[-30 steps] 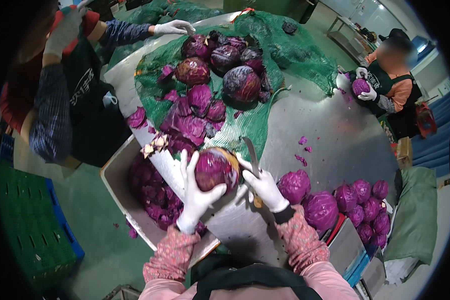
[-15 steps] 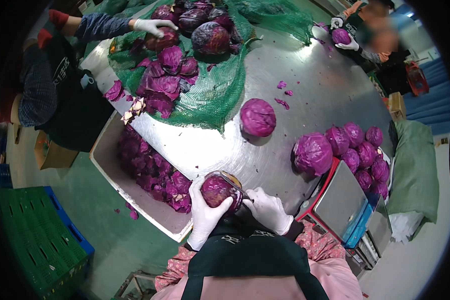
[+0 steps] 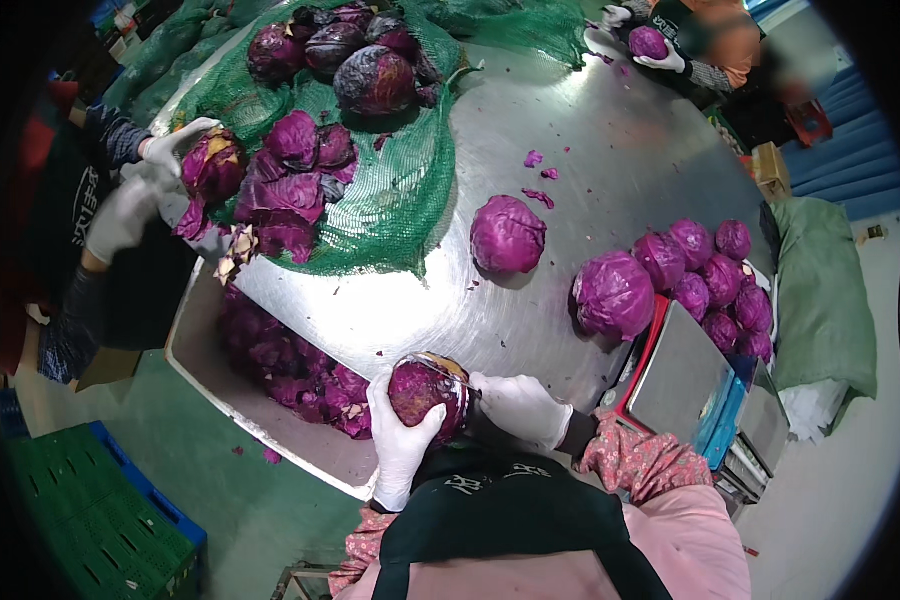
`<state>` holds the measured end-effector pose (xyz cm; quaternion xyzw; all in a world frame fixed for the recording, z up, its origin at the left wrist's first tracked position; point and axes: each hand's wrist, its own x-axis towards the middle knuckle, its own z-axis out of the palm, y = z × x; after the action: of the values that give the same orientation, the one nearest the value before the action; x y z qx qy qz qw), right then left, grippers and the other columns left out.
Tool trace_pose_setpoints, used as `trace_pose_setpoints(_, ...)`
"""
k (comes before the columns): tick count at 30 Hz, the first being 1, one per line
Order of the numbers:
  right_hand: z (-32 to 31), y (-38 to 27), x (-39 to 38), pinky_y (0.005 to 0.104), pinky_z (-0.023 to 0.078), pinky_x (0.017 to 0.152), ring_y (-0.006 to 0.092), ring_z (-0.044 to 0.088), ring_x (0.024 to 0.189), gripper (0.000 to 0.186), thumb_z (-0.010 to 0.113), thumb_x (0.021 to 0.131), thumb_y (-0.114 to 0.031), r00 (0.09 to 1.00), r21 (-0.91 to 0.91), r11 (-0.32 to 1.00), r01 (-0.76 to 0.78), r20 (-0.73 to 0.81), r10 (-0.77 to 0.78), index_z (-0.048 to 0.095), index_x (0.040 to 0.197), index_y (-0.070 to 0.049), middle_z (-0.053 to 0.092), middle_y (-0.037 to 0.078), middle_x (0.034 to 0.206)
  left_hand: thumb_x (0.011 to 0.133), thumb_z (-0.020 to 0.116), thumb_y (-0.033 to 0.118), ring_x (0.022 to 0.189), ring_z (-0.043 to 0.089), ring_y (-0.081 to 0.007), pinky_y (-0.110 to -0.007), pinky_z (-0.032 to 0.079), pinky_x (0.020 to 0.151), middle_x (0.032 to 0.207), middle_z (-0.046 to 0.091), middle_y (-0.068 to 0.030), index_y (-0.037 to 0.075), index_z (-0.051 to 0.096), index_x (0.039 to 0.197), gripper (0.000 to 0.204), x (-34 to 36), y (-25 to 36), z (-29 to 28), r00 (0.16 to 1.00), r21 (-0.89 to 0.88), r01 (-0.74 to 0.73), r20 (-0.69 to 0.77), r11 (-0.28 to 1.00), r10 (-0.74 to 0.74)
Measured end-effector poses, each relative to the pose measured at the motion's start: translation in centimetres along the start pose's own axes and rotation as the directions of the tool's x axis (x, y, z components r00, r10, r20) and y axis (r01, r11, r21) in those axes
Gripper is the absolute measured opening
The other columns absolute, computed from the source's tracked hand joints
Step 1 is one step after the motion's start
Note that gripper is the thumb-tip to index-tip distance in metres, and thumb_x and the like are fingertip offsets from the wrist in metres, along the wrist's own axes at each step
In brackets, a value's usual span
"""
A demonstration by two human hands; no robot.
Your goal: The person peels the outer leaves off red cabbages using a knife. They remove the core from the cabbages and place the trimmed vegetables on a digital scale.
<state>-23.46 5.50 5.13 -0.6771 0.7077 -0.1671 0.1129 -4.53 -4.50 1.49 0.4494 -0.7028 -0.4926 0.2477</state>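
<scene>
In white gloves, I work on a red cabbage (image 3: 422, 394) at the table's near edge. My left hand (image 3: 400, 442) is wrapped round its left and lower side. My right hand (image 3: 523, 408) is closed on a knife (image 3: 458, 376), whose thin blade lies against the cabbage's upper right; the fist hides the handle. A pale cut patch and brownish leaf show near the blade. Beyond, a trimmed red cabbage (image 3: 508, 234) sits alone on the metal table (image 3: 510, 110). Below my left hand's far side stands a white bin (image 3: 260, 425) of loose purple leaves (image 3: 310, 375).
A green net (image 3: 400, 200) bears untrimmed cabbages and leaves at the far left. Trimmed cabbages (image 3: 705, 275) cluster right, behind a scale (image 3: 680, 365). At left, a co-worker's gloved hand (image 3: 175, 145) holds a cabbage; another person works at far right. Green crates (image 3: 100, 510) stand lower left.
My view has shifted slightly. My right hand and knife have moved up along the cabbage's right side. The left co-worker has drawn a cabbage off the net toward the table's edge.
</scene>
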Motion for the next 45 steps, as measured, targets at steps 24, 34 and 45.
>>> trace_pose_setpoints(24, 4.9, 1.6, 0.4, 0.0325, 0.047, 0.043, 0.0174, 0.059, 0.047, 0.047, 0.060, 0.090, -0.016, 0.557, 0.544, 0.178, -0.820, 0.688, 0.465, 0.049, 0.134, -0.003, 0.064, 0.010, 0.071, 0.067, 0.085, 0.034, 0.129, 0.045, -0.0347, -0.047, 0.033, 0.112, 0.135, 0.045, -0.0192, 0.001, 0.043, 0.137, 0.088, -0.9, -2.2, -0.3, 0.997, -0.222, -0.070, 0.027, 0.973, 0.078)
trace_pose_setpoints(34, -0.3, -0.7, 1.7, 0.0500, 0.056, 0.066, 0.0411, 0.068, 0.076, 0.069, 0.062, 0.082, -0.007, 0.965, 0.105, 0.959, -0.264, 0.041, 0.261, 0.042, 0.147, -0.017, 0.063, 0.019, 0.107, 0.076, 0.081, 0.015, 0.118, 0.051, -0.0291, -0.040, 0.041, 0.103, 0.124, 0.051, -0.0173, 0.003, 0.042, 0.114, 0.056, 3.5, 0.9, 0.2, 0.998, -0.234, -0.065, -0.006, 0.970, 0.065)
trace_pose_setpoints(45, 2.0, 6.1, 6.0, 0.0475, 0.055, 0.057, 0.0360, 0.068, 0.060, 0.054, 0.047, 0.090, -0.008, 0.763, 0.274, 0.722, -0.635, 0.372, 0.529, 0.046, 0.142, -0.022, 0.067, 0.026, 0.078, 0.079, 0.078, 0.010, 0.120, 0.048, -0.0295, -0.039, 0.038, 0.106, 0.124, 0.046, -0.0133, 0.006, 0.059, 0.127, 0.052, 0.5, -0.4, 0.1, 0.964, -0.064, -0.232, -0.146, 0.971, 0.221)
